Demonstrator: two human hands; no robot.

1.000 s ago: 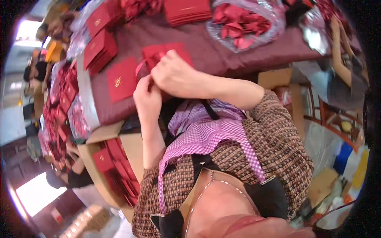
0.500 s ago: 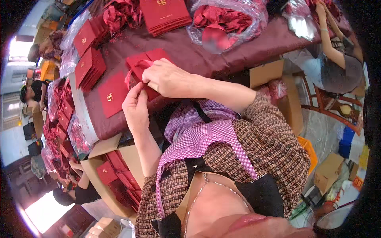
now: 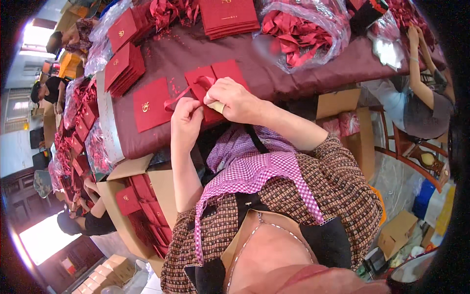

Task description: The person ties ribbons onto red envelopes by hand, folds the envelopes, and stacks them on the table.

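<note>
Both my hands work close together over a red card sleeve (image 3: 195, 90) at the table's near edge. A red ribbon (image 3: 178, 99) runs over the sleeve and bends up beside my fingers. My left hand (image 3: 185, 122) is closed, thumb and fingertips pinching the ribbon. Curled just right of it, my right hand (image 3: 234, 100) also grips ribbon, though its fingertips are partly hidden; a pale wrap (image 3: 215, 106) circles one of its fingers. Flat to the left lies another red sleeve (image 3: 152, 109) with a gold emblem.
Stacked red sleeves stand at the left (image 3: 125, 71) and at the back (image 3: 229, 22). A clear plastic bag (image 3: 338, 29) holds red ribbon pieces. An open carton (image 3: 166, 188) with red sleeves sits below the table, left of me. Another person (image 3: 423, 98) works at the far right.
The table and hands appear further right in the view. My hands have drawn slightly apart, and a loop of ribbon now shows more plainly between and above them.
</note>
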